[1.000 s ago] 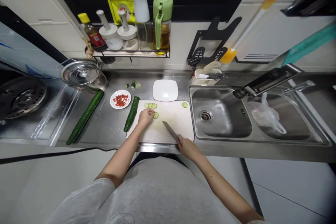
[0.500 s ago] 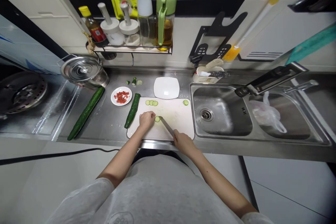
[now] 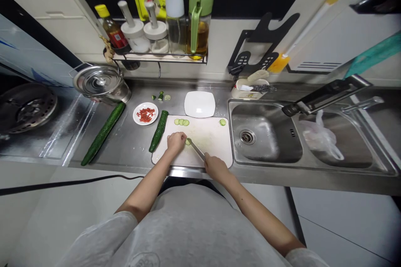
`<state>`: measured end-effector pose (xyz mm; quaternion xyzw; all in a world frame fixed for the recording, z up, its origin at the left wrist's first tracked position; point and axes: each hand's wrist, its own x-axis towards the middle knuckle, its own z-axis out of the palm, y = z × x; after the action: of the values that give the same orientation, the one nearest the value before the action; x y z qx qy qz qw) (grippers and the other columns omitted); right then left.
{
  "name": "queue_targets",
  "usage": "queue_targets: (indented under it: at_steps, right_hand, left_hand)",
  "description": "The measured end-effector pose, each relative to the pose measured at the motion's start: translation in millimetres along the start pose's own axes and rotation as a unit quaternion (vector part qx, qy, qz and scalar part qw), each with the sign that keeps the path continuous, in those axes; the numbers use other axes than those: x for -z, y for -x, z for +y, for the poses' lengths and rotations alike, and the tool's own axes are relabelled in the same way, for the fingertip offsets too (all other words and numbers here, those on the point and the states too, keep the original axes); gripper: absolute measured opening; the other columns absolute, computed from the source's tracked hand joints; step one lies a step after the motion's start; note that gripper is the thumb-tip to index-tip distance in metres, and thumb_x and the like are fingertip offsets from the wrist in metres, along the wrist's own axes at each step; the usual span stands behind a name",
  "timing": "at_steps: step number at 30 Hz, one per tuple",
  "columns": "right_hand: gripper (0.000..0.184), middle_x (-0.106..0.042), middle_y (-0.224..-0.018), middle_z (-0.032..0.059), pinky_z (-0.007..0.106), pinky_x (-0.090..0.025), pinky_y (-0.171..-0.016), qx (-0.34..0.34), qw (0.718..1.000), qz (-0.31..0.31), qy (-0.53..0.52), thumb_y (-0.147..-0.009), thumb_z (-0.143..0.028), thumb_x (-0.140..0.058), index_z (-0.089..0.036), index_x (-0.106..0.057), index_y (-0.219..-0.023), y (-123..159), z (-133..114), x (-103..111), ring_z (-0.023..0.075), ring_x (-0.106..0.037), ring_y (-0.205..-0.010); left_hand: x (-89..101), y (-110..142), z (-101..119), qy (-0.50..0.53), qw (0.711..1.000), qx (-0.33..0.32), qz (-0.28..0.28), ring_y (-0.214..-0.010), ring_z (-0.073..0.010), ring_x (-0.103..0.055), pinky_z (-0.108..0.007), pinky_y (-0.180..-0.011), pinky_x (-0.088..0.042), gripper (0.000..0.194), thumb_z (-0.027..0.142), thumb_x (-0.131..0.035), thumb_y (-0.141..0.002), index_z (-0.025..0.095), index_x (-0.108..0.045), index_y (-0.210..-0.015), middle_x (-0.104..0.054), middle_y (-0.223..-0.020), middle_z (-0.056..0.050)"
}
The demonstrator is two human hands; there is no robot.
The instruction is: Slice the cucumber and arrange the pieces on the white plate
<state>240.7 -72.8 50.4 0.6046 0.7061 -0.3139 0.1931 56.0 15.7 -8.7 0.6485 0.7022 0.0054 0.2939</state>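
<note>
My right hand (image 3: 216,168) grips a knife (image 3: 197,149) by its handle, low on the white cutting board (image 3: 216,146). The blade slants up and left, its tip over a cucumber slice (image 3: 188,142). Closed fingers of my left hand (image 3: 176,142) are right beside that slice and the blade tip; whatever they pinch is hidden. Several cucumber slices (image 3: 181,122) lie in a row along the board's top left, and more slices (image 3: 222,122) sit at its top right. A cut cucumber (image 3: 158,131) rests against the board's left edge.
Left of the board are a plate of chopped red pieces (image 3: 137,122), a long cucumber (image 3: 103,133) and a lidded steel pot (image 3: 119,94). A white square plate (image 3: 199,104) stands behind the board. The sink (image 3: 269,154) is at right; a condiment rack (image 3: 156,59) hangs above.
The knife tip has shifted slightly left and now covers part of the slice. My right hand has moved a little left and up; my left hand has stayed nearly in place.
</note>
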Motion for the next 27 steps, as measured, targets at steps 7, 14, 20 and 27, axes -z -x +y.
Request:
queue_targets:
  at_steps: [7, 14, 20, 27]
  right_hand:
    - [0.027, -0.067, -0.097, 0.0150, 0.030, -0.040, -0.066, -0.004, 1.000, -0.013, 0.016, -0.092, -0.016, -0.033, -0.016, -0.048, -0.115, -1.9, -2.6, 2.5, 0.0253, -0.065, -0.091]
    - [0.027, -0.067, -0.098, 0.0144, 0.030, -0.042, -0.067, -0.002, 0.999, -0.036, 0.029, -0.090, -0.015, -0.041, -0.017, -0.047, -0.117, -9.7, -2.8, 5.6, 0.0264, -0.066, -0.093]
    - [0.030, -0.066, -0.099, 0.0152, 0.030, -0.043, -0.067, -0.004, 0.999, -0.035, 0.022, -0.091, -0.013, -0.036, -0.016, -0.046, -0.119, -9.3, -2.4, 1.1, 0.0261, -0.065, -0.093]
    - [0.029, -0.067, -0.099, 0.0148, 0.030, -0.044, -0.069, -0.002, 1.000, -0.019, 0.022, -0.091, -0.011, -0.036, -0.015, -0.046, -0.118, -9.8, -3.4, -4.4, 0.0248, -0.065, -0.094]
  left_hand:
    - [0.9, 0.6, 0.8, 0.011, 1.000, -0.004, 0.003, -0.094, -0.0189, -0.062, -0.033, -0.087, -0.038, 0.023, 0.020, -0.052, -0.081, 0.027, -0.072, -0.089, -0.073, -0.094, 0.000]
    - [1.1, 0.8, 1.2, 0.014, 1.000, -0.008, 0.008, -0.093, -0.0190, -0.062, -0.033, -0.088, -0.037, 0.023, 0.020, -0.052, -0.081, 0.027, -0.072, -0.087, -0.073, -0.093, 0.000]
    - [0.8, 0.4, 1.7, 0.010, 1.000, -0.008, 0.003, -0.094, -0.0193, -0.062, -0.033, -0.089, -0.037, 0.022, 0.021, -0.053, -0.081, 0.027, -0.072, -0.090, -0.073, -0.097, -0.001]
    - [-0.8, 1.2, 1.1, 0.008, 1.000, -0.002, 0.007, -0.096, -0.0195, -0.062, -0.033, -0.087, -0.037, 0.023, 0.021, -0.052, -0.080, 0.027, -0.072, -0.089, -0.073, -0.101, -0.001]
